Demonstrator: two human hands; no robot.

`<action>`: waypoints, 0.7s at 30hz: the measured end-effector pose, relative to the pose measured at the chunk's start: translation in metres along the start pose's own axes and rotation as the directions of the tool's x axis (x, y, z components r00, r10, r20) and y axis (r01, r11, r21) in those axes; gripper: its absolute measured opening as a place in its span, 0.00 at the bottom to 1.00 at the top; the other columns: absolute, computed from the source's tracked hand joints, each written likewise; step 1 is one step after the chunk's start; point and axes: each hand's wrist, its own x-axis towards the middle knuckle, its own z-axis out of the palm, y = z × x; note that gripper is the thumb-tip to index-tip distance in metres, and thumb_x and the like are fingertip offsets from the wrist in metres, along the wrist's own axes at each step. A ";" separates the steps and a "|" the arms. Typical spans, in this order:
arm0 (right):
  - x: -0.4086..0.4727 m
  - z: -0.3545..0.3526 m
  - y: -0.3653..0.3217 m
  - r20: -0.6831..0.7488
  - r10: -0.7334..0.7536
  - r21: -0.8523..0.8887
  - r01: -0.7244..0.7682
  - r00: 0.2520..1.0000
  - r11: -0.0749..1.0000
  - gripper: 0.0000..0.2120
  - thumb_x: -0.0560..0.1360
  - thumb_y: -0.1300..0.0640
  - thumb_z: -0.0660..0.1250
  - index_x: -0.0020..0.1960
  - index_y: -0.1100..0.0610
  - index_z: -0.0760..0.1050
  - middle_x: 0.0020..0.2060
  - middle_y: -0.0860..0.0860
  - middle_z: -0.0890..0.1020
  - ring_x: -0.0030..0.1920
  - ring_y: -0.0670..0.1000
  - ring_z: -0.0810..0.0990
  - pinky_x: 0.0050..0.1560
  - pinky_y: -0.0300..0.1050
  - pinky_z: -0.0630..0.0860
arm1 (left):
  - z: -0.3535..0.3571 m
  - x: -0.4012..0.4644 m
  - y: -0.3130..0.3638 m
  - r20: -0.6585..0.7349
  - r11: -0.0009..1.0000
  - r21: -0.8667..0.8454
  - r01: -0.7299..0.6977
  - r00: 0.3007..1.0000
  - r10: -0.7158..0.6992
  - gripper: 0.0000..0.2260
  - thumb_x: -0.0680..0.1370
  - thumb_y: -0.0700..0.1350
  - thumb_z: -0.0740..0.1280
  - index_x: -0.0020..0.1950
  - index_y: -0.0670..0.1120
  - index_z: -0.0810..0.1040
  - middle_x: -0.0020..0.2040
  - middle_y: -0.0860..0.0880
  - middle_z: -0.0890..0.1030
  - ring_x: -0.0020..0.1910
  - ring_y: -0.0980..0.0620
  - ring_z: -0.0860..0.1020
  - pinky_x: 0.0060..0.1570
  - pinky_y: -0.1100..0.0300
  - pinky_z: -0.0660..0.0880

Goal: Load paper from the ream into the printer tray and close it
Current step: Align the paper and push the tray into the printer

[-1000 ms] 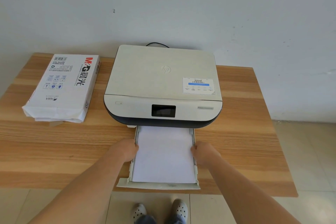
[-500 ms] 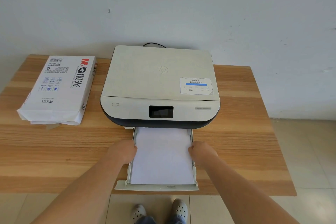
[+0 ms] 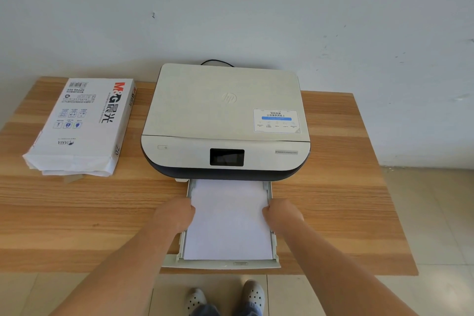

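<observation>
From the head camera, a wooden table point(image 3: 346, 213) stands against a pale wall point(image 3: 256, 7), with tiled floor point(image 3: 436, 213) to its right and near side. On the far left of the table lies the ream point(image 3: 82, 126), a white wrapped pack with its near end torn open and loose wrapper and sheet edges sticking out there. It is well apart from the printer point(image 3: 225, 120), which sits at the middle of the table, its lid shut, a dark screen point(image 3: 227, 157) on its front panel and a sticker point(image 3: 276, 120) on the right of the lid. A black cable point(image 3: 216, 61) loops out behind it at the far edge.

The printer tray point(image 3: 220, 263) is pulled out toward the near edge of the table, and its front lip overhangs that edge. Inside it lies a flat stack of white paper point(image 3: 228, 220), filling the tray between its side rails.

The left hand point(image 3: 177, 214) rests at the left rail of the tray, fingers curled inward against the paper's left edge; the right hand point(image 3: 282, 214) mirrors it at the right rail, also loosely closed against the paper's right edge. Whether either hand actually pinches the paper or a guide cannot be told, since the fingertips are hidden under the knuckles. Both forearms reach in from the near side and cover part of the table. A pair of perforated shoes point(image 3: 225, 297) shows on the floor below the tray.
</observation>
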 end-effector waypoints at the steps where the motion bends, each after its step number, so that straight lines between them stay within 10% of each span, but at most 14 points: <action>1: -0.001 -0.001 -0.001 0.017 0.010 -0.031 -0.009 1.000 0.999 0.14 0.77 0.60 0.54 0.56 0.59 0.74 0.45 0.55 0.77 0.46 0.57 0.78 0.42 0.47 0.73 | 0.000 0.000 0.000 0.000 1.000 -0.015 0.004 1.000 -0.004 0.13 0.81 0.47 0.53 0.55 0.45 0.76 0.49 0.48 0.78 0.48 0.51 0.77 0.49 0.58 0.75; 21: -0.001 -0.003 -0.008 0.062 0.051 -0.146 -0.041 0.997 0.988 0.15 0.76 0.66 0.55 0.59 0.60 0.75 0.53 0.55 0.79 0.51 0.56 0.79 0.52 0.47 0.79 | 0.001 0.004 0.003 0.010 0.998 0.062 0.009 1.000 -0.010 0.13 0.82 0.44 0.54 0.60 0.45 0.76 0.56 0.47 0.79 0.52 0.51 0.77 0.52 0.60 0.75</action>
